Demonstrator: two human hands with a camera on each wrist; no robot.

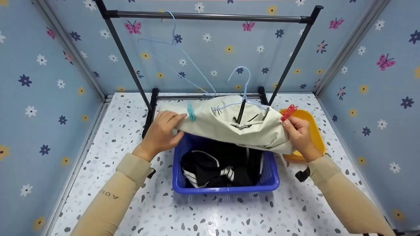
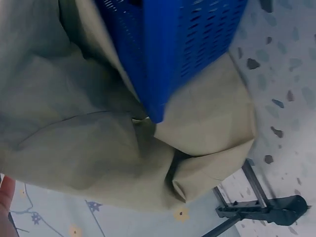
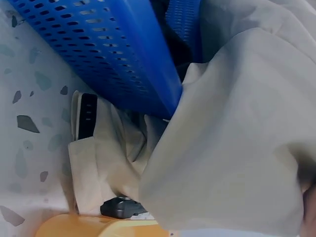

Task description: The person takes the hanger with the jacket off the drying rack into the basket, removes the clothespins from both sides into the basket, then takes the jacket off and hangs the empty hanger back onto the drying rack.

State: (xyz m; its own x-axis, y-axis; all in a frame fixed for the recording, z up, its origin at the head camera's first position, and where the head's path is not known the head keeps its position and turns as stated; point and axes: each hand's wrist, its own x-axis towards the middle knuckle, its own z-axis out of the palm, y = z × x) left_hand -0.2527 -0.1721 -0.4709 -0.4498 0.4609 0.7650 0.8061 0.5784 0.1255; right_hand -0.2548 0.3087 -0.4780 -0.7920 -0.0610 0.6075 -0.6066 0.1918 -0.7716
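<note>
A cream jacket with a zip hangs on a light-blue wire hanger, its upper part spread above a blue basket. A teal clothespin is on its left shoulder and a red clothespin on its right shoulder. My left hand holds the left shoulder edge, thumb below the fabric. At the other shoulder, my right hand pinches the cloth just below the red clothespin. In the right wrist view, a sleeve with a black cuff tab hangs beside the basket.
Dark clothes with white stripes lie in the basket. A yellow container stands at the right, partly behind my right hand. Behind is a black clothes rack with another blue wire hanger on its rail.
</note>
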